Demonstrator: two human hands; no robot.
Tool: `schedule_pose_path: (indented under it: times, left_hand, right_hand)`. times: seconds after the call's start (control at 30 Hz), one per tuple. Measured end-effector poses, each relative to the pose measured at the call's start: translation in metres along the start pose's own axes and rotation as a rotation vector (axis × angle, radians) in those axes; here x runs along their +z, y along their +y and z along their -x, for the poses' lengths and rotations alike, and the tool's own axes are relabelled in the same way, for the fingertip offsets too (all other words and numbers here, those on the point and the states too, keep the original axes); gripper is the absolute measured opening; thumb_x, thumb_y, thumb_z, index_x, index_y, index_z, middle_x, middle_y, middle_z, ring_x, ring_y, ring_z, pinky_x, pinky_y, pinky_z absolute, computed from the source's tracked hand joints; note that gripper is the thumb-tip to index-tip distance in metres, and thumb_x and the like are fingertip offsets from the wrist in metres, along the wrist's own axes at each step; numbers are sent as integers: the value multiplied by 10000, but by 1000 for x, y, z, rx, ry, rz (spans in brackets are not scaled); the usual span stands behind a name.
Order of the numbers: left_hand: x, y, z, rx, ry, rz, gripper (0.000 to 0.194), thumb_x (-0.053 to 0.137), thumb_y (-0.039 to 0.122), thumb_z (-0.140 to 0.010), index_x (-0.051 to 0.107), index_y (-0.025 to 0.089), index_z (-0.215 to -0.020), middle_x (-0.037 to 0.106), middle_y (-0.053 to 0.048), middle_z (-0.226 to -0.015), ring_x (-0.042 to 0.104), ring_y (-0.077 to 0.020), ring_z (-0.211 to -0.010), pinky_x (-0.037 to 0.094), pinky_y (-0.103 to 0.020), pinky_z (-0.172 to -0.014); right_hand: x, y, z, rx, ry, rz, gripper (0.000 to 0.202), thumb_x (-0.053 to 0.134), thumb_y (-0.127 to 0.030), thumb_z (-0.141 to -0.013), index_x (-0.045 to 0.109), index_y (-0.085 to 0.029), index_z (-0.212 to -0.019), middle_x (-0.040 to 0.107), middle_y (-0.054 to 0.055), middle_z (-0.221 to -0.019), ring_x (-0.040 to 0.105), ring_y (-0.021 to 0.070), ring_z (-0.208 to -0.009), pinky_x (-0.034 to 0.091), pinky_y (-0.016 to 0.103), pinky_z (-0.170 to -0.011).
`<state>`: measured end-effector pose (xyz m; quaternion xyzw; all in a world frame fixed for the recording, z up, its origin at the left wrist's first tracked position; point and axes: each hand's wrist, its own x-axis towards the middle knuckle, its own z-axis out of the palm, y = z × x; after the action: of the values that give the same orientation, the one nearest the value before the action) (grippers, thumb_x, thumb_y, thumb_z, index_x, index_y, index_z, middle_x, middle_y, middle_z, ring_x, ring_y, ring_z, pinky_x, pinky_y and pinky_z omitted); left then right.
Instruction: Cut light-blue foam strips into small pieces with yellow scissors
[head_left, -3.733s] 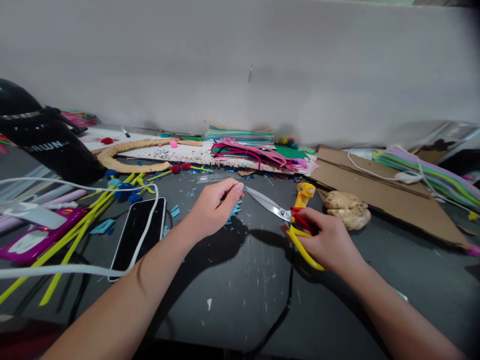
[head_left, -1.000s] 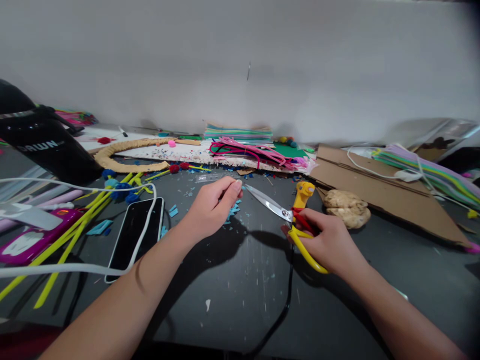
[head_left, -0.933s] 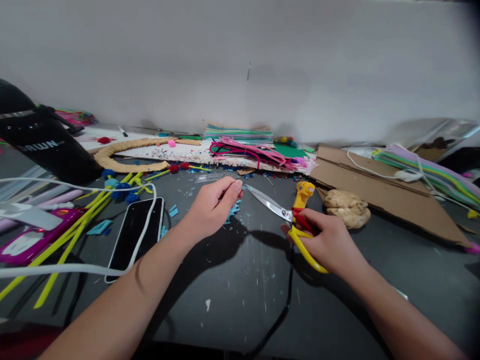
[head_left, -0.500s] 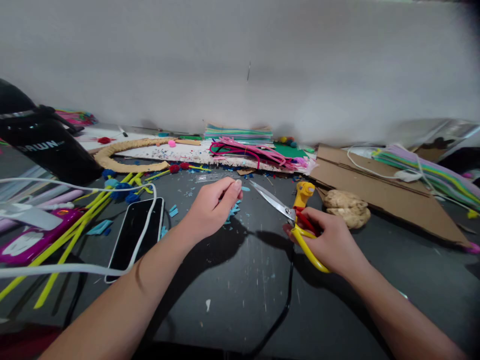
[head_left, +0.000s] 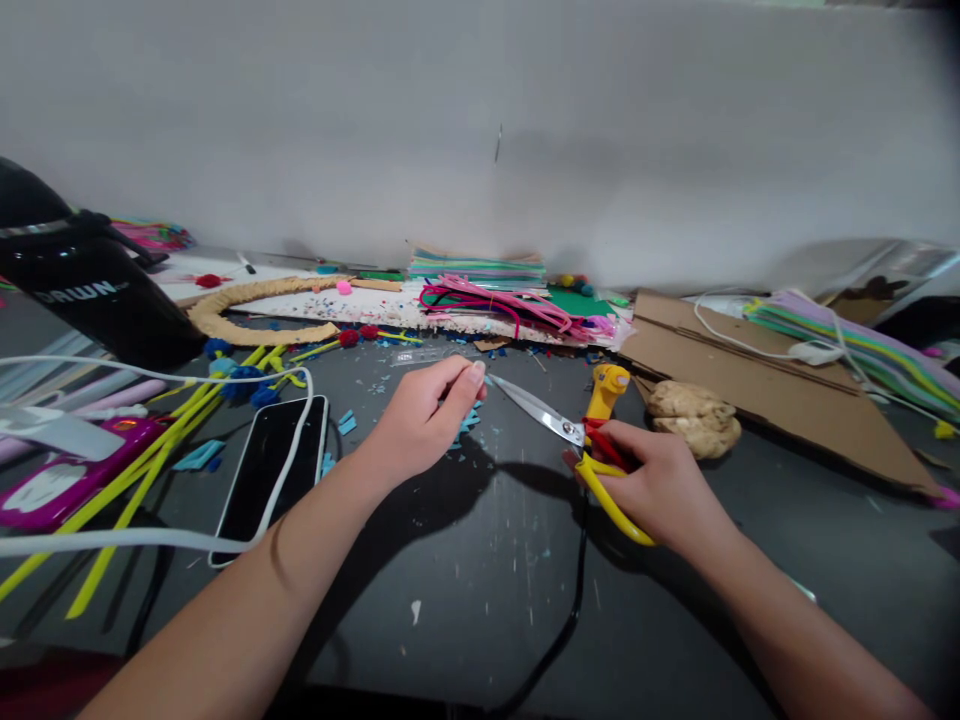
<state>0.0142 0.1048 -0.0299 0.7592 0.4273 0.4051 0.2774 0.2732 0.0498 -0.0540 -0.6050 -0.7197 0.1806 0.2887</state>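
Note:
My right hand (head_left: 652, 475) grips a pair of scissors (head_left: 544, 412) by yellow and red handles. The blades are nearly together and point left, their tips right by my left fingertips. My left hand (head_left: 435, 410) is closed in a pinch between thumb and forefinger. Whatever lies in that pinch is too small or hidden to name. A tiny light-blue speck shows near the blade tips. Below and behind my left hand lie light-blue scraps (head_left: 469, 425) on the dark tabletop (head_left: 480, 600).
Beyond the scissors stand a yellow glue gun (head_left: 606, 388) and a lumpy beige ball (head_left: 694, 415). Cardboard (head_left: 780, 400) lies right. At left are a phone (head_left: 270, 470), a white cable (head_left: 150, 540), yellow strips (head_left: 161, 450) and a black bottle (head_left: 97, 290). Pink pipe cleaners (head_left: 502, 300) lie at the back.
The scissors have moved slightly left, bringing the tips close to my left fingertips, and the blades have come closer together. My left hand has hardly moved.

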Motion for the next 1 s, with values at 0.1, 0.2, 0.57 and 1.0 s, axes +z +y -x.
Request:
schedule_pose_path:
  times: [0.1,0.2,0.57,1.0]
  left_hand:
    - [0,0,0,0,-4,-1,370,399,409,-1009,555,174,-769,522,24,-660,482,-106,-624,366,-258,-604]
    - [0,0,0,1,-1,-6,376,396,405,-1011,545,174,-754,518,26,-651,479,-102,-617,366,-256,-607]
    - [-1,1,0,-7,-2,-12,394,386,407,-1013,527,178,-725,498,27,-626,468,-105,-600,357,-263,-597]
    - [0,2,-1,0,-17,-11,401,379,391,-1014,511,177,-701,481,29,-615,452,-108,-592,352,-258,-596]
  right_hand:
    - [-1,-1,1,22,24,-10,240,684,-387,-762,587,-170,-725,447,-39,-604,382,106,-583,321,221,-533]
    - [-2,-3,2,44,37,-20,277,700,-413,-750,563,-177,-709,456,-40,-608,386,104,-582,322,213,-521]
    - [2,-2,0,25,22,-16,246,689,-403,-753,637,-165,-792,490,-32,-615,420,111,-581,346,216,-527]
    - [0,2,0,-20,35,31,198,690,-361,-750,636,-172,-773,515,-33,-612,445,114,-574,358,221,-539]
